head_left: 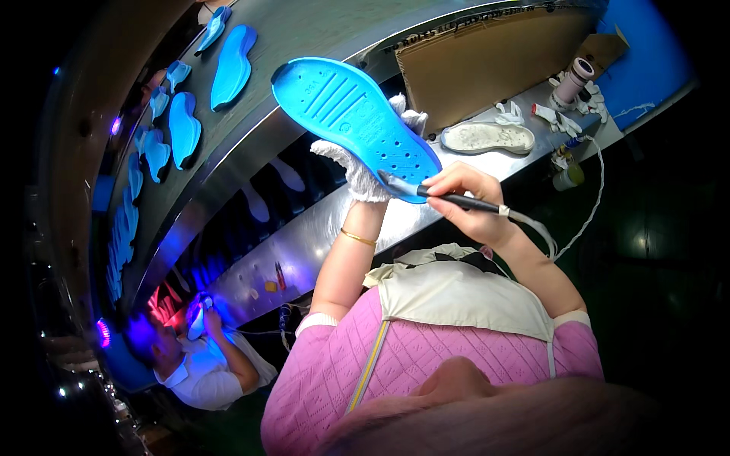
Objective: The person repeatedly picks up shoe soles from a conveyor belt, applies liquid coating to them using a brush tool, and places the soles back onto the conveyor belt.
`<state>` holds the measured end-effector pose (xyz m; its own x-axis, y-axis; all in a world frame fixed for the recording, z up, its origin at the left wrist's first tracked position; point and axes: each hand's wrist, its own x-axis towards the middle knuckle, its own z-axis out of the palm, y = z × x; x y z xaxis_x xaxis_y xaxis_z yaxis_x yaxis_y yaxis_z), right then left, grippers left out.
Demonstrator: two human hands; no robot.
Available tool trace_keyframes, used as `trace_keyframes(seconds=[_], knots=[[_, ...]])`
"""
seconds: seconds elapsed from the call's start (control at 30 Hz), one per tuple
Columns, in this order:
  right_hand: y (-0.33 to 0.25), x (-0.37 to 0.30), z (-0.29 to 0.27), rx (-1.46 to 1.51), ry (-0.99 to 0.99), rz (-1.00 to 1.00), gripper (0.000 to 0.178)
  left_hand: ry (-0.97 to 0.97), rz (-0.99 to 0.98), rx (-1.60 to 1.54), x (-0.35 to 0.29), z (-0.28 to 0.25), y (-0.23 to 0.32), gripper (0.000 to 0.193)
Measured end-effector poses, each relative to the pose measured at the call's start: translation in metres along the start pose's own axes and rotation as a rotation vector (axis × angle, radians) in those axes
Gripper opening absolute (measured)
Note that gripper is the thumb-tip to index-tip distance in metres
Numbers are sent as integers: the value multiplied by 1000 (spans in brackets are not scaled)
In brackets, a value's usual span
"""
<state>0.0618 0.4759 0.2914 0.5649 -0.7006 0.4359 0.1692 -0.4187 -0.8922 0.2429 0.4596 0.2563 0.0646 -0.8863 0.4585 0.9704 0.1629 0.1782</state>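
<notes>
A bright blue shoe sole (346, 114) with grooves and small holes is held up, tilted, over the metal bench. My left hand (351, 171), in a white glove, grips it from beneath and behind; part of the hand is hidden by the sole. Bare, my right hand (475, 201) pinches the black handle of a brush (397, 185), whose pale bristles touch the sole's near end. A thin hose (541, 229) trails from the back end of the handle. On the bench to the right lies a whitish sole-shaped piece (488, 138).
More blue soles (234, 67) lie on a dark conveyor belt (285, 34) at the left. Beyond the bench (426, 216) stands a cardboard box (487, 68). A pink flask (572, 82) and white gloves (557, 120) sit at the right. Another person (205, 368) works at lower left.
</notes>
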Motion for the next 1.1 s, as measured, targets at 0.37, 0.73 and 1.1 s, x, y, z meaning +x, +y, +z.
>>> trace_keyframes(seconds=[0.37, 0.73, 1.1], knots=[[4, 7, -11, 80, -120, 144, 9, 62, -206, 425, 0, 2, 29, 125], [-11, 24, -18, 16, -216, 148, 7, 86, -492, 888, 22, 16, 37, 98], [-4, 36, -18, -71, -271, 182, 8, 438, -774, 948, 39, 10, 32, 54]])
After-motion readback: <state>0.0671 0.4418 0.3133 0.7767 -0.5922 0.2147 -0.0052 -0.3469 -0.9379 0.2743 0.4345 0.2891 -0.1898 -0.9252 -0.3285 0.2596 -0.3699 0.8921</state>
